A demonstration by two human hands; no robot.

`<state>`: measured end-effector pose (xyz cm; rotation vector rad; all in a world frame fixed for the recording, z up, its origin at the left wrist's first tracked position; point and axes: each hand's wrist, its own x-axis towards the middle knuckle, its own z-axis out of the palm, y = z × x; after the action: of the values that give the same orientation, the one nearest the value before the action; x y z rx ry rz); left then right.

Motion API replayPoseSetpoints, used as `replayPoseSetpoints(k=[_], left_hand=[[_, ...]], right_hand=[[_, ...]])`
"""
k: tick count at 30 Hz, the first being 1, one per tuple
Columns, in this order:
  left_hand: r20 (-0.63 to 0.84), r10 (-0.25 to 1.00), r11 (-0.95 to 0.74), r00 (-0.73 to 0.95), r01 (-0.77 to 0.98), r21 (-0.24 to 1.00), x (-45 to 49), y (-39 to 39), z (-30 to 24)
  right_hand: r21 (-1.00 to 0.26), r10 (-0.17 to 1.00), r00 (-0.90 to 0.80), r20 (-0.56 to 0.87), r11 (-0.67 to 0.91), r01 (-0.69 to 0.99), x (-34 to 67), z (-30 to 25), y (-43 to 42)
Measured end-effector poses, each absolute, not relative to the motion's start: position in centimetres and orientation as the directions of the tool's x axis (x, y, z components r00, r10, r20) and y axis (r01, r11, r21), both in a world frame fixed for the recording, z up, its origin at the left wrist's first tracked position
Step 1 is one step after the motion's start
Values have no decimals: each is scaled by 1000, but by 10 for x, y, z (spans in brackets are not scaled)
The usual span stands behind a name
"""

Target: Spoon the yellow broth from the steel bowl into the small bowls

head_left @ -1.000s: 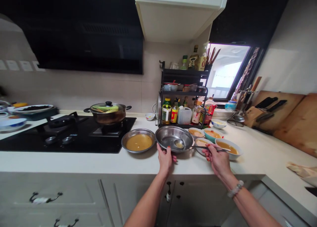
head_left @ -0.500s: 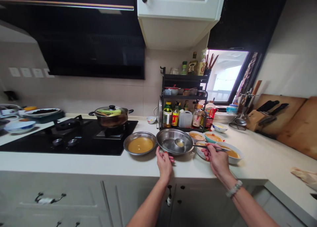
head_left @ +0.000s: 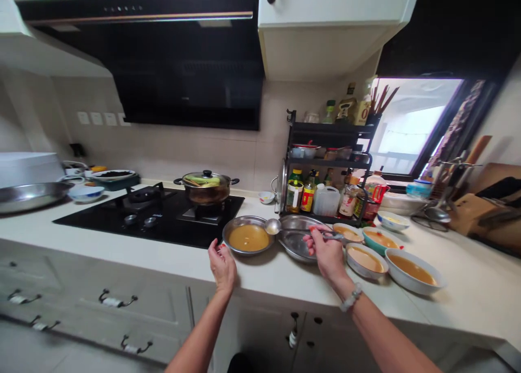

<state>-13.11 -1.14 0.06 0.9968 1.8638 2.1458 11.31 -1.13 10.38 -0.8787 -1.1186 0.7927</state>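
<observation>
Right fingers [head_left: 312, 237] grip the ladle [head_left: 272, 227], best kept level, while left fingers [head_left: 213, 250] curl loosely near the tabletop's front edge [head_left: 268, 283].

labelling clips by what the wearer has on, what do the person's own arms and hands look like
The left hand and right hand are ungloved, with no sleeves visible on the forearms. A pale, beaded bracelet circles the right wrist; red-orange nail polish shows.
</observation>
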Motion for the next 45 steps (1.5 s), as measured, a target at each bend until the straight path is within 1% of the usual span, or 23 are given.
replayPoseSetpoints(k=[3, 5, 7, 10, 13, 15, 16, 18, 21, 23, 25, 31, 45], left_hand=[[356, 565, -166, -744, 320, 933, -135, -8, 3], [381, 601, -163, -703, 359, 919, -131, -8, 3], [398, 612, -149, -683, 395, 907, -127, -8, 3], [407, 603, -116, -686, 429, 896, -124, -6, 3], [420, 594, -105, -686, 452, 886, -123, -5, 3], [424, 587, -101, -690, 457, 883, -123, -4, 3], [426, 583, -101, -692, 459, 883, -122, -4, 3], [429, 579, -102, -694, 460, 882, -122, -3, 2], [432, 579, -106, -692, 461, 881, -121, -2, 1], [436, 579, -108, -689, 465, 879, -122, -1, 0], [440, 578, -108, -687, 470, 876, -122, -1, -1], [462, 570, -112, -680, 493, 863, -122, -1, -3], [435, 592, -118, -678, 461, 879, -124, -5, 0]], right_hand=[[-854, 851, 76, 519, 513, 89, 97, 91, -11], [-765, 788, -51, 614, 609, 209, 91, 84, -12], [-648, 700, -144, 699, 706, 285, 85, 80, -13], [-521, 606, -208, 768, 780, 346, 78, 76, -11], [-485, 594, -211, 776, 777, 401, 69, 72, -6], [-511, 628, -206, 751, 749, 421, 64, 69, -2], [-544, 660, -200, 724, 725, 423, 62, 67, 0], [-653, 751, -152, 642, 640, 404, 58, 64, 5], [-842, 877, 7, 480, 458, 286, 55, 64, 12], [-905, 911, 90, 401, 380, 192, 56, 67, 15], [-921, 917, 120, 381, 364, 141, 57, 72, 15], [-915, 900, 164, 404, 394, 88, 63, 85, 6], [-915, 906, 226, 359, 389, -104, 73, 82, 15]])
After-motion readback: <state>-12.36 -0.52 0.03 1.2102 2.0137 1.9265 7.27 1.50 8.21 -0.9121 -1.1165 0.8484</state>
